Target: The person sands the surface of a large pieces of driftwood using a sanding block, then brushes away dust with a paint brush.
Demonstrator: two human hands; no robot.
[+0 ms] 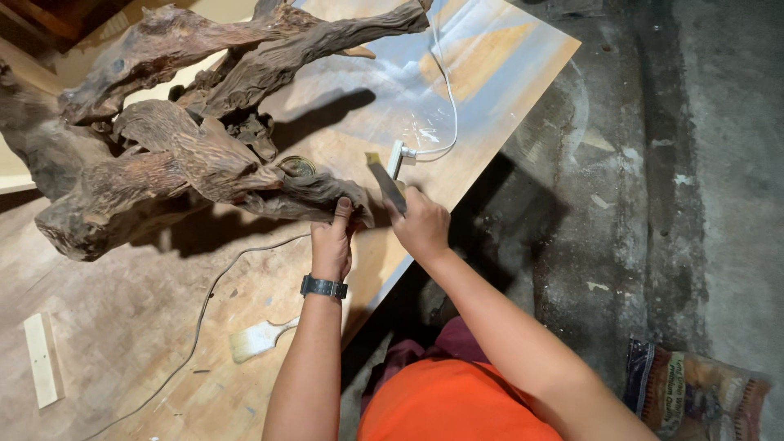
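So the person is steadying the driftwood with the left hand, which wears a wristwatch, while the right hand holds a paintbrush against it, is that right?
Not quite: in the head view the right hand holds a flat metal tool, not a paintbrush. The paintbrush lies untouched on the table. The left hand, with the wristwatch, does grip the driftwood.

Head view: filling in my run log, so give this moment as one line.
left hand: grips driftwood piece | right hand: holds flat tool | brush, white cable: on board

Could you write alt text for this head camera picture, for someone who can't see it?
A person's left hand steadies a gnarled driftwood piece on a wooden table while the right hand holds a flat tool against it. A paintbrush lies nearby.
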